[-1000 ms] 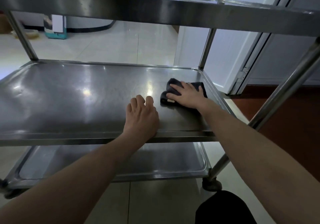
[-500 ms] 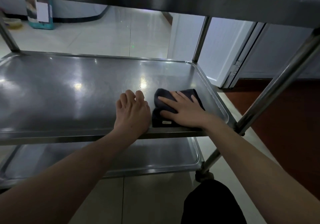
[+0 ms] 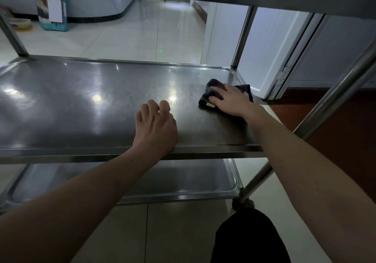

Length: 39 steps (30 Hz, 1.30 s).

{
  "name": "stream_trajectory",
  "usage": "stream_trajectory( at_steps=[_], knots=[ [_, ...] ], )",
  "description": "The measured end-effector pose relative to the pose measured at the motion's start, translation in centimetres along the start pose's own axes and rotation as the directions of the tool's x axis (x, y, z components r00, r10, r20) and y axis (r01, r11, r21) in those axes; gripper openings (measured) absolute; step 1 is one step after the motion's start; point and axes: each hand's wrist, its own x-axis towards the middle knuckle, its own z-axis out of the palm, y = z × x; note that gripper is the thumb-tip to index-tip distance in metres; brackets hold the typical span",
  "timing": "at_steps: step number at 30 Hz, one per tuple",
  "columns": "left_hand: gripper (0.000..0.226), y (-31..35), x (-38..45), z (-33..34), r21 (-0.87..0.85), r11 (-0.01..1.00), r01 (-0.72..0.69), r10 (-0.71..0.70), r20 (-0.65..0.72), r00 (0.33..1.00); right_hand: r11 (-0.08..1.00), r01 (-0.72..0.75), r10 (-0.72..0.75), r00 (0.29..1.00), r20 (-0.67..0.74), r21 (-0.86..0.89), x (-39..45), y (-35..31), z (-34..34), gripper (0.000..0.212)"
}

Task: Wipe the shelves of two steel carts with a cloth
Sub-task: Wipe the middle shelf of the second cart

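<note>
One cloth (dark) lies near the middle shelf right rim, pressed flat by the right hand. Left hand, fingers loosely curled, rests empty at the front edge; open steel lies leftward.

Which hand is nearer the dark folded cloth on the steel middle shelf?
Right. The right hand presses flat on the dark folded cloth. The left hand rests on the steel middle shelf, apart from the cloth, to its left.
</note>
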Motion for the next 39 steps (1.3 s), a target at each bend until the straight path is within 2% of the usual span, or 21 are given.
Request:
stream_trajectory(
  at_steps=[7,15,19,26,33,39],
  knots=[
    [0.023,0.0,-0.3,-0.1,0.024,1.0,-0.015,0.014,0.018,1.0,0.999,0.026,-0.026,0.999,-0.024,-0.033,-7.0,-1.0,1.8,0.058],
    [0.023,-0.2,-0.2,0.2,-0.004,1.0,-0.014,0.014,0.038,0.999,0.999,0.045,-0.045,0.999,0.019,0.01,1.7,-0.8,-0.7,0.054],
    [0.022,-0.2,-0.1,-0.1,-0.014,1.0,0.004,-0.004,0.03,1.0,0.999,0.051,-0.051,0.999,0.016,-0.004,2.6,-0.2,-0.9,0.052],
    [0.021,0.0,0.0,-0.3,-0.019,1.0,0.015,-0.015,-0.007,1.0,0.994,0.107,-0.106,0.993,-0.058,0.017,-3.9,1.5,0.4,0.061],
    [0.017,0.2,0.0,-0.7,-0.078,0.996,0.048,-0.051,-0.036,0.998,1.0,0.004,-0.005,0.999,0.032,0.016,-11.0,-0.8,1.4,0.067],
    [0.018,0.4,-0.1,-0.7,-0.144,0.983,0.111,-0.119,-0.042,0.992,0.999,0.011,-0.014,0.996,0.083,0.043,-14.4,-5.1,2.5,0.072]
  ],
)
